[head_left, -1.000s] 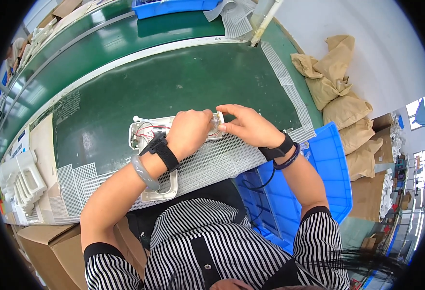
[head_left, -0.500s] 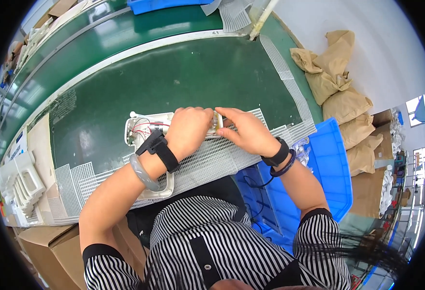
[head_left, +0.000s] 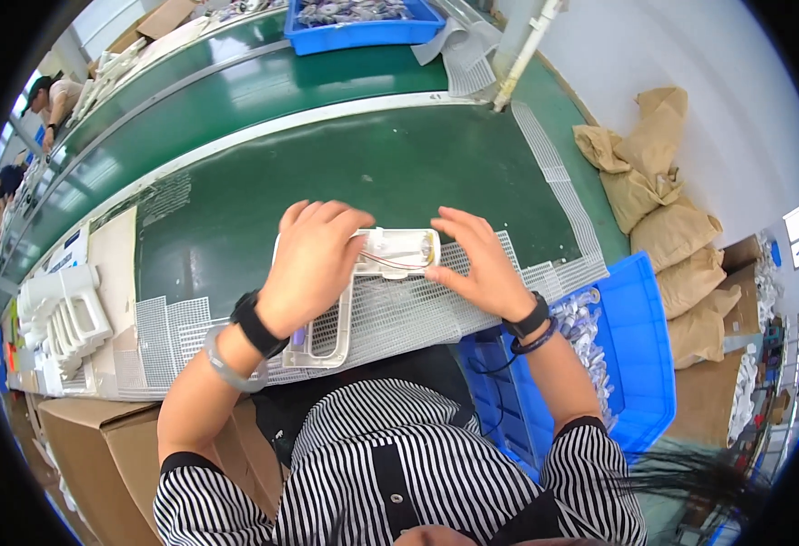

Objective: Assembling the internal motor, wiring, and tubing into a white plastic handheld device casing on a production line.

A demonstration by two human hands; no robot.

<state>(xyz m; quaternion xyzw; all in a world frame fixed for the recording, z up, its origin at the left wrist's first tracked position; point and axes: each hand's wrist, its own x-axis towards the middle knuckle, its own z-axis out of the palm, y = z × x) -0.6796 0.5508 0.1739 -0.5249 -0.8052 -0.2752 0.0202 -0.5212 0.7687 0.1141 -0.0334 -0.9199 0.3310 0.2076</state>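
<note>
On the green surface (head_left: 372,182): white net (head_left: 408,314) along the near edge, an open white case (head_left: 388,243) partly over it, white frames (head_left: 70,314) at left

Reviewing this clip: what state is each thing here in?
White housing: open, wires exposed
Left hand: fingers bent
Right hand: open, thumb and fingers spread
Blue bin: open, parts inside
Blue tray: open, loaded
Brown sacks: piled up
White frames: lined up
</note>
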